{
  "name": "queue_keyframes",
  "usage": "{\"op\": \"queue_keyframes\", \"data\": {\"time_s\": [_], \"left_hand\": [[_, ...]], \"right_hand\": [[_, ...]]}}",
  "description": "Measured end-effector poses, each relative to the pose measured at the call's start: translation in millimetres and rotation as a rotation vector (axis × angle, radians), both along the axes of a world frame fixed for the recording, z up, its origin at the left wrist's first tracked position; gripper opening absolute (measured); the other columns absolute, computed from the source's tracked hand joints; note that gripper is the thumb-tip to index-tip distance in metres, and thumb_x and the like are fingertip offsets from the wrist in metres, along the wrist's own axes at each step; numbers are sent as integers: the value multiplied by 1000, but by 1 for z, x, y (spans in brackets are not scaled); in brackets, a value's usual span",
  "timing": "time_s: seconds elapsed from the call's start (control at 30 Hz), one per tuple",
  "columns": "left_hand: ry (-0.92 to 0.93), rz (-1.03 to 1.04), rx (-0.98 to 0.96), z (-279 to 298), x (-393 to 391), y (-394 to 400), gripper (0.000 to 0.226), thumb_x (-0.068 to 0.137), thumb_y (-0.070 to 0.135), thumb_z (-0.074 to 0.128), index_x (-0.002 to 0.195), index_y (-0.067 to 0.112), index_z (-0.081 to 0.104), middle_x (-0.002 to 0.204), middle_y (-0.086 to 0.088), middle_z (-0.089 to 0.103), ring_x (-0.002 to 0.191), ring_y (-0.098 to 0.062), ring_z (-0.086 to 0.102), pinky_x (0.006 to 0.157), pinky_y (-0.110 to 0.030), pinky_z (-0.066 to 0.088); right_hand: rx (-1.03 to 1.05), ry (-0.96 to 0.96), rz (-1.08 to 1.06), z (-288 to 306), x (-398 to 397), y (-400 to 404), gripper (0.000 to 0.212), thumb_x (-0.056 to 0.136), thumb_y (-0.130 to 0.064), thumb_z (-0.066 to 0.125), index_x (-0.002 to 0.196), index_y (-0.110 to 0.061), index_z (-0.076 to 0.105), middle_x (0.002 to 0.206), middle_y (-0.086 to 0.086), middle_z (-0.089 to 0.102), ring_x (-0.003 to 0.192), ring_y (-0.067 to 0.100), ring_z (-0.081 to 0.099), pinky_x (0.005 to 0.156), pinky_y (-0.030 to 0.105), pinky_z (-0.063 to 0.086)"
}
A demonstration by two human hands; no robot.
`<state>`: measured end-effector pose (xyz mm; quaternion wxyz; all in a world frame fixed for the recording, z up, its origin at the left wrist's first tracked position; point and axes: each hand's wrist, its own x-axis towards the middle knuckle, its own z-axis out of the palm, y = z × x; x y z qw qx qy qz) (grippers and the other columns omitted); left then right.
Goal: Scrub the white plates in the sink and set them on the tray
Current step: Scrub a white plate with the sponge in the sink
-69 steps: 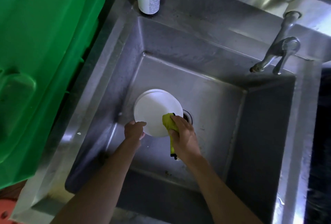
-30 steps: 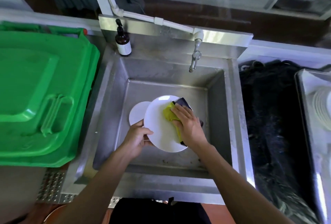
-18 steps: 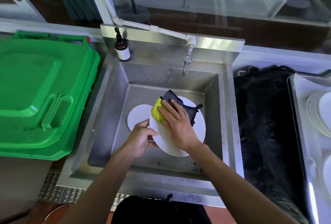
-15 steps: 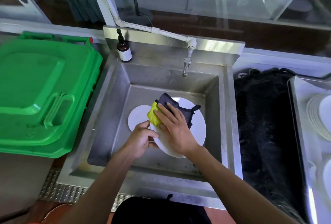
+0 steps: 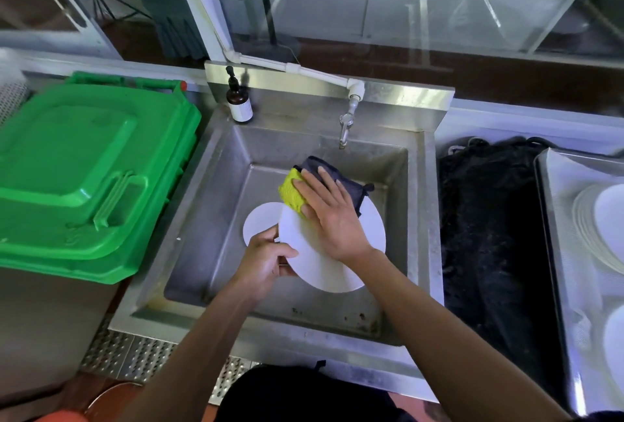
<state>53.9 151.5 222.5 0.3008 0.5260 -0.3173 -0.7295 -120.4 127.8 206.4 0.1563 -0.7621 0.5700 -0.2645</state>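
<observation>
A white plate (image 5: 324, 259) is held tilted over the steel sink (image 5: 216, 219) at centre frame, the left hand (image 5: 266, 261) pinching its lower-left rim while the right hand (image 5: 332, 215), fingers spread flat, presses a yellow-and-grey scrubbing cloth (image 5: 292, 192) on its upper edge. A second plate (image 5: 260, 224) lies in the basin behind. Stacked plates (image 5: 594, 222) sit on the tray (image 5: 560, 185) at right; a green bin lid (image 5: 84, 168) fills the left.

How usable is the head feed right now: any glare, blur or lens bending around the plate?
Head view: the held plate is evenly lit and sharp, nearly blown out white so no surface detail shows; bright glare sits on the sink backsplash and the tray at right; the wide lens bows straight edges near the borders; the glass behind carries reflections.
</observation>
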Motion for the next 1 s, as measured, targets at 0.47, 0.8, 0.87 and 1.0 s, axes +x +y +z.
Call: {"op": "queue_keyframes", "data": {"time_s": [0.47,0.8,0.87,1.0], "left_hand": [[-68,231,-42,10,-27,-1,50,79,-16,55,116,13,72,101,-7,76,87,-34,70,63,-39,60],[-47,203,-27,6,-24,-12,57,73,-18,55,115,15,74,104,-15,75,84,-31,69,62,-37,57],[-38,183,-25,7,-21,-12,57,70,-18,54,109,17,76,97,-14,73,81,-28,67,58,-35,56],[-6,172,-31,9,-14,-13,58,67,-19,52,107,17,76,93,-13,71,76,-27,64,54,-33,53]], "right_hand": [[238,-120,-327,-28,-28,31,51,109,-26,28,159,-24,24,168,-5,13,156,19,0,125,49,7],[274,-351,-253,-13,30,52,53,108,-18,31,160,-17,18,169,-2,6,156,22,-7,126,43,8],[260,-376,-222,-7,39,52,60,102,-12,35,160,-16,20,168,-1,8,156,24,-7,126,45,8],[242,-404,-197,-4,45,53,61,102,-7,41,159,-19,22,168,-3,10,156,20,-6,125,47,11]]}}
